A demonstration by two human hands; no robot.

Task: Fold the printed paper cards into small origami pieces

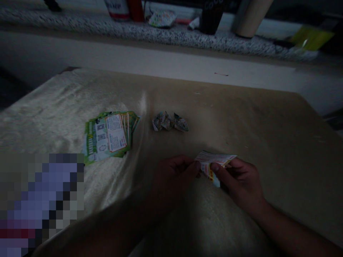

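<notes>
Between my hands is a folded printed paper [214, 159], white with red, yellow and pale blue parts. My left hand [174, 175] pinches its left corner between thumb and fingers. On the other side, my right hand [241, 178] grips the paper with the thumb pressed on its face and the fingers behind. Beyond my hands, several small folded paper pieces [181, 123] sit in a row on the cloth. To the left lies a fanned stack of green printed flyers [116, 134], with text and square codes on the top one.
A pale, wrinkled cloth [268, 125] covers the table. Behind it, a speckled stone ledge [107, 30] holds a dark cup [211, 16], a beige cylinder [252, 18], a crumpled wrapper [162, 18] and a yellow item [311, 37]. A pixelated patch hides the lower left.
</notes>
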